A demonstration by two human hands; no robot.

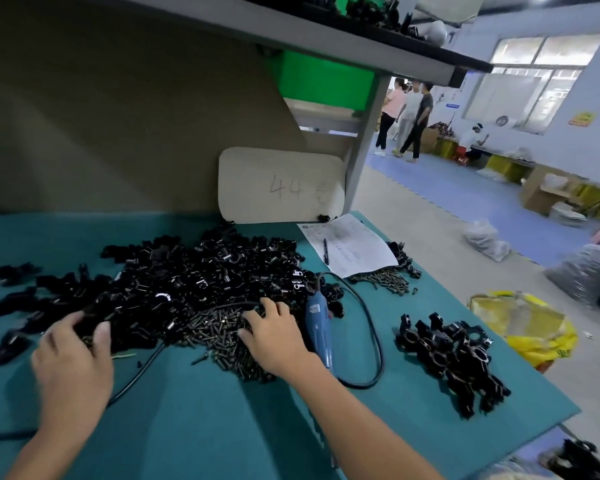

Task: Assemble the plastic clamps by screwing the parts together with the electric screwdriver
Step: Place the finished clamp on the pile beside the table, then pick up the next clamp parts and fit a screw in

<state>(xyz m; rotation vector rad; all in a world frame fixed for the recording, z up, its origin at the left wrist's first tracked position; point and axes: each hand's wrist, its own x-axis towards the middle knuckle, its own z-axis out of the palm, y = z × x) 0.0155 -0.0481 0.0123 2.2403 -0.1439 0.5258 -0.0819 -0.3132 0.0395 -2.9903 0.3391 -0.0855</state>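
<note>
A worker's two hands reach into parts spread over a teal desk (187, 417) at a factory station. The right hand (274, 337) lies on a heap of dark screws (219, 336) toward the near middle of the desk, its fingers (267, 304) spread and relaxed, tips among the screws, thumb apart from the forefinger. The left hand (73, 355), blurred, curls over the near edge of a broad pile of black plastic clamp parts (194, 282); whether its fingers grip a piece cannot be told.

The blue electric screwdriver (317, 323) lies flat on the desk just beside the right hand, on its right, its black cord (373, 327) looping around it. A cluster of assembled clamps (447, 355) sits near the desk's right edge, well apart from the main pile.

Toward the far right corner, a printed sheet (357, 249) carries a pen (325, 251), with a smaller scatter of screws (385, 280) at its near edge. A cardboard panel marked "44" (281, 185) leans upright at the desk's far edge. A yellow bag (523, 323) sits on the floor beyond the right edge.
</note>
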